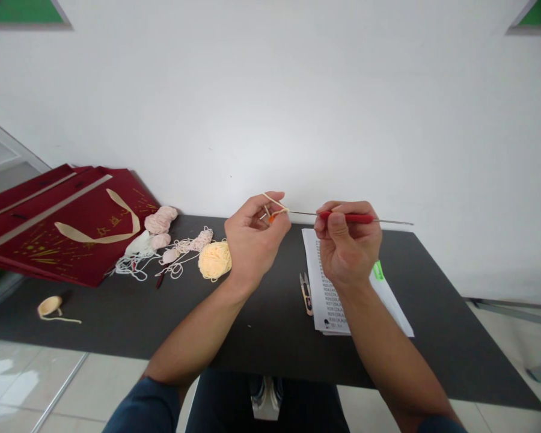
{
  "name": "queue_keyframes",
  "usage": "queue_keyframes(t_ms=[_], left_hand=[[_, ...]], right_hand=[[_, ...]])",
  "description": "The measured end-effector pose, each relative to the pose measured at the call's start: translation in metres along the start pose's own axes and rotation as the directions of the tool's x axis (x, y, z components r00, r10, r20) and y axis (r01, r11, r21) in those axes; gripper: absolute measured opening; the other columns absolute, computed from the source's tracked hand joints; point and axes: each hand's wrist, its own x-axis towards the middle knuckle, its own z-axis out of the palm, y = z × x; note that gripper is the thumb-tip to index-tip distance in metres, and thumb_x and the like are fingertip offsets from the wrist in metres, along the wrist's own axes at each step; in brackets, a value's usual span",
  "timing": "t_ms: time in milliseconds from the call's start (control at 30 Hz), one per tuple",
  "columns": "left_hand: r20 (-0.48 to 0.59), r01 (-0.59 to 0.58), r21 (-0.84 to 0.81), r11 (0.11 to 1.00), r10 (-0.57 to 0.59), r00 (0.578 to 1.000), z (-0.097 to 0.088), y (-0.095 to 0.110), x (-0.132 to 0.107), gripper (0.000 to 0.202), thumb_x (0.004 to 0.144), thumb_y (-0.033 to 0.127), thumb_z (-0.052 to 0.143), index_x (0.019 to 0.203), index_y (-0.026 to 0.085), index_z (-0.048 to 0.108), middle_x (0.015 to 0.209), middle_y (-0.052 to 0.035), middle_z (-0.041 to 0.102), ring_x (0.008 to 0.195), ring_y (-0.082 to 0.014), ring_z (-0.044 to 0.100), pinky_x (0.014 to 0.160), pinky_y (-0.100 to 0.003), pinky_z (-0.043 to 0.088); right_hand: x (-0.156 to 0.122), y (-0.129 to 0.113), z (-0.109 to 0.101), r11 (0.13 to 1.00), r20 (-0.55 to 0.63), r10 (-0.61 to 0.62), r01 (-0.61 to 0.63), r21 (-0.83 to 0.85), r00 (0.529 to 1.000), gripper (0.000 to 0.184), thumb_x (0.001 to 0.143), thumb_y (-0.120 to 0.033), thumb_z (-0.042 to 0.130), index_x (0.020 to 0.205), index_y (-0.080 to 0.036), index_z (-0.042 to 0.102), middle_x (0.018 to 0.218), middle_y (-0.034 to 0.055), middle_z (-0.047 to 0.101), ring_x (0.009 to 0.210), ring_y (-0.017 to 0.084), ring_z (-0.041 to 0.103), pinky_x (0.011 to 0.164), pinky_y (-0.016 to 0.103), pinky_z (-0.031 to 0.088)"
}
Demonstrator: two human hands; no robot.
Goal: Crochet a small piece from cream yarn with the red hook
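Observation:
My left hand [258, 240] is raised over the table's back part, its thumb and fingers pinching pale yellow yarn [277, 203]. A strand of it stretches over the forefinger. Something small and orange [271, 220] shows between those fingers; its kind is unclear. My right hand [350, 252] grips a crochet hook [354, 218] by the red handle, thumb in front. The thin metal shaft points left and its tip meets the yarn at my left fingertips. Below the left wrist sits a ball of yellow yarn [215, 260].
Printed sheets [336, 313] lie under my right forearm, with thread snips [305, 293] beside them. Pink yarn [161, 220], white yarn [137, 255] and dark red bags [67, 228] crowd the left. A small cream crocheted piece [50, 305] lies near the dark table's [270, 337] left front edge.

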Motion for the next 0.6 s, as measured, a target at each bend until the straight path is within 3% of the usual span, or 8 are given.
queue_keyframes(t_ms=[200, 600], left_hand=[[-0.013, 0.002, 0.04, 0.999, -0.002, 1.0, 0.0, 0.0, 0.0, 0.024, 0.078, 0.012, 0.073, 0.1, 0.019, 0.078, 0.077, 0.0002, 0.071, 0.059, -0.0075, 0.057, 0.053, -0.02, 0.046], [-0.134, 0.029, 0.095, 0.995, -0.016, 0.991, 0.003, -0.005, -0.003, 0.022, 0.076, 0.013, 0.075, 0.096, 0.021, 0.077, 0.077, 0.0025, 0.068, 0.055, -0.0055, 0.05, 0.049, -0.019, 0.039]], right_hand=[[-0.001, 0.002, -0.003, 0.996, 0.022, -0.058, 0.06, -0.069, 0.998, 0.015, 0.086, -0.029, 0.084, 0.089, -0.025, 0.07, 0.086, -0.001, 0.076, 0.058, 0.009, 0.065, 0.048, 0.023, 0.047], [-0.015, 0.01, 0.003, 0.925, 0.09, -0.283, 0.297, -0.239, 0.955, 0.018, 0.089, -0.012, 0.075, 0.099, -0.026, 0.073, 0.096, 0.0011, 0.078, 0.062, 0.012, 0.071, 0.05, 0.027, 0.058]])
